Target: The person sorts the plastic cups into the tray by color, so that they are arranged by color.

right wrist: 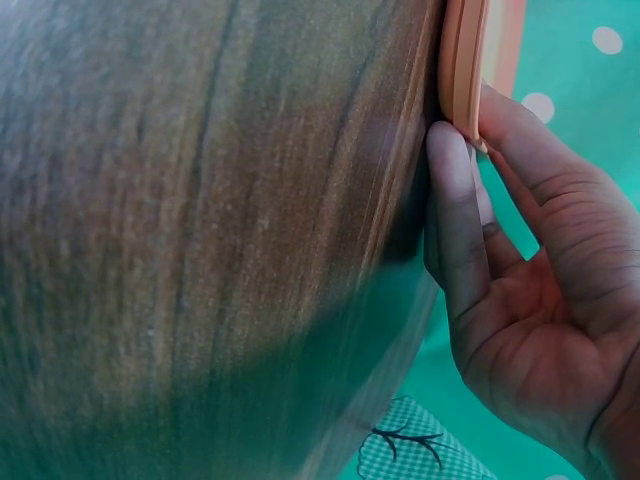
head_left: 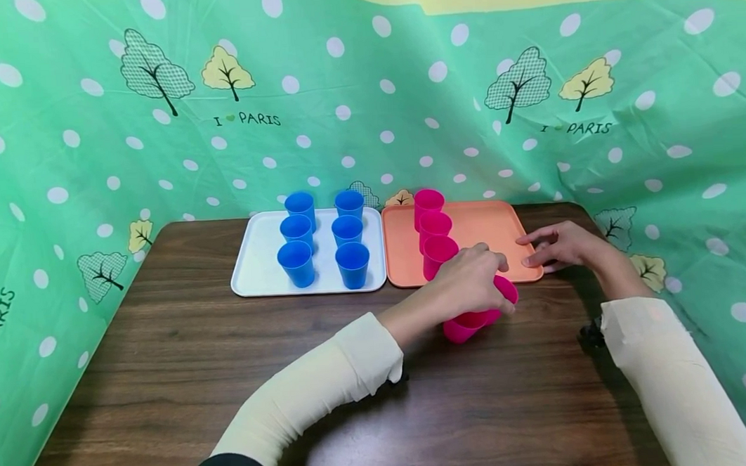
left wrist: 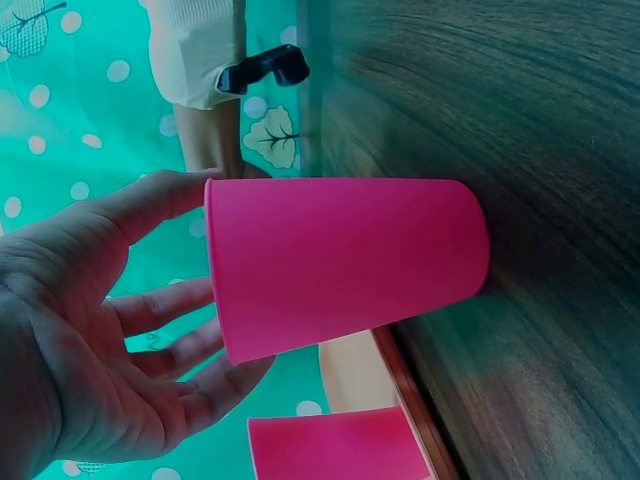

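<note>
My left hand (head_left: 473, 277) reaches over a pink cup (head_left: 505, 289) on the table, thumb and fingers curved round its rim. Just left of it stands another pink cup (head_left: 463, 327). Seen from the left wrist, this nearer pink cup (left wrist: 345, 265) hides the left fingertips (left wrist: 200, 395). At the far right, my right hand (head_left: 560, 246) pinches the corner of the orange tray (head_left: 493, 234). In the right wrist view, the right hand (right wrist: 530, 270) has the tray's rim (right wrist: 465, 75) between thumb and fingers. A column of pink cups (head_left: 434, 226) stands on the tray's left half.
A white tray (head_left: 254, 260) adjoins the orange tray's left side, carrying two columns of upright blue cups (head_left: 352, 266). The brown wooden table (head_left: 195, 341) stretches forward beneath both. Behind it hangs a green dotted cloth (head_left: 379, 106).
</note>
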`<control>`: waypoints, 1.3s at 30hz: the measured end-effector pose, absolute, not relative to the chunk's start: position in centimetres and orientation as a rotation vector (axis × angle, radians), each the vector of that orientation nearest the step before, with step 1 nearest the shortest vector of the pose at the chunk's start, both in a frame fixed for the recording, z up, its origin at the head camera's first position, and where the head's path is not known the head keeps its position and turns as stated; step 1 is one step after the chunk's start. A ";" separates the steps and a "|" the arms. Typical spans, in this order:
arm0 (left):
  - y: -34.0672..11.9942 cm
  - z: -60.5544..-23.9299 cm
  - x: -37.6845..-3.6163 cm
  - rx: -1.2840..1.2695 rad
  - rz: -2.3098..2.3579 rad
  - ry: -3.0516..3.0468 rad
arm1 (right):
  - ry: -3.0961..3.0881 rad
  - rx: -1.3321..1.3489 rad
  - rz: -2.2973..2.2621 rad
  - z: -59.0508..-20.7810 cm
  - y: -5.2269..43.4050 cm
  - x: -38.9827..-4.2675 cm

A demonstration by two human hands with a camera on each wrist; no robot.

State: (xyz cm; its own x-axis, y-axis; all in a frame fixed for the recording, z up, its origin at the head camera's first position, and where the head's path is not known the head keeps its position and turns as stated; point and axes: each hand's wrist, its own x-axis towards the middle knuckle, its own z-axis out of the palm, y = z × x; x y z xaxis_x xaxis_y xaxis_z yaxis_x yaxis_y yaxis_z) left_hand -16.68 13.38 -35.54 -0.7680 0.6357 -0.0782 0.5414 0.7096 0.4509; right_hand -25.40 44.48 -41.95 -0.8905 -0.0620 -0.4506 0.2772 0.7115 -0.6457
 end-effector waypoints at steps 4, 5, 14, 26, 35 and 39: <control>13.4 -35.6 -16.9 0.944 0.611 2.672 | 2.475 0.167 -1.034 -42.0 44.5 -25.4; 13.4 -35.7 -16.9 0.942 0.617 2.666 | 2.475 0.169 -1.034 -42.0 44.5 -25.4; 13.9 -35.6 -17.1 0.939 0.656 2.643 | 2.469 0.184 -1.048 -42.1 44.4 -25.5; 14.5 -35.7 -17.2 0.935 0.678 2.648 | 2.471 0.185 -1.034 -42.1 44.5 -25.6; 15.0 -35.2 -17.4 0.998 0.584 2.632 | 2.459 0.179 -1.044 -42.1 44.6 -25.6; 15.0 -34.7 -17.7 1.007 0.556 2.632 | 2.455 0.180 -1.045 -42.1 44.7 -25.6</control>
